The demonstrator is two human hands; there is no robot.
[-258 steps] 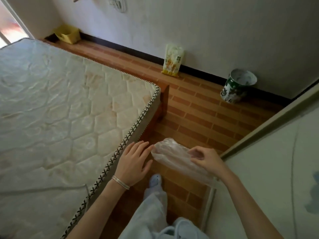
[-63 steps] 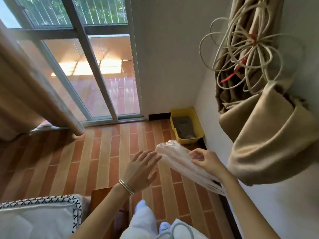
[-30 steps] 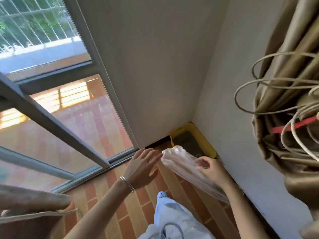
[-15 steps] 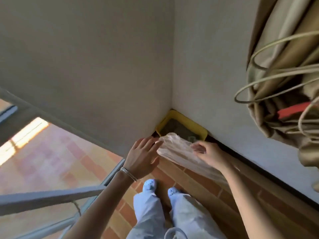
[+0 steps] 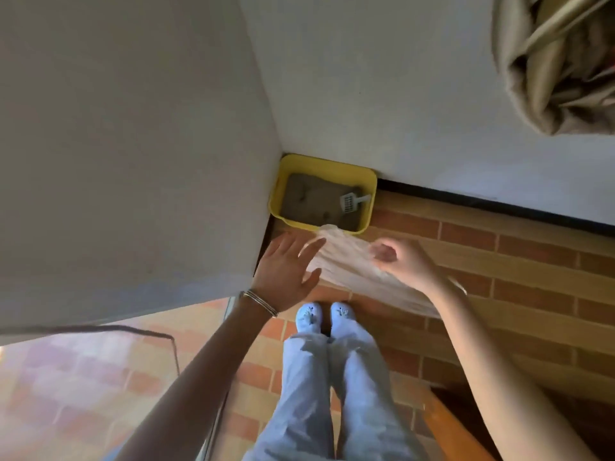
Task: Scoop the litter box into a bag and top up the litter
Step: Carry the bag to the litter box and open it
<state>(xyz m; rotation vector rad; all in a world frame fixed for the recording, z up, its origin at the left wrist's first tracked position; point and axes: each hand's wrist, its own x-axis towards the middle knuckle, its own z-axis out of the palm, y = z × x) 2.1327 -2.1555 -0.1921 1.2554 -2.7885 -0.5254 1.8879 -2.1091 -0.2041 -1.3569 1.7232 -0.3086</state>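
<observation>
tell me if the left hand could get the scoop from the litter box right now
Probably yes. The left hand is open and empty, and the scoop lies uncovered on the litter in the yellow litter box. Only the bag in the right hand overlaps the near rim.

No readable text showing anywhere: no labels, brands, numbers or signs.
</observation>
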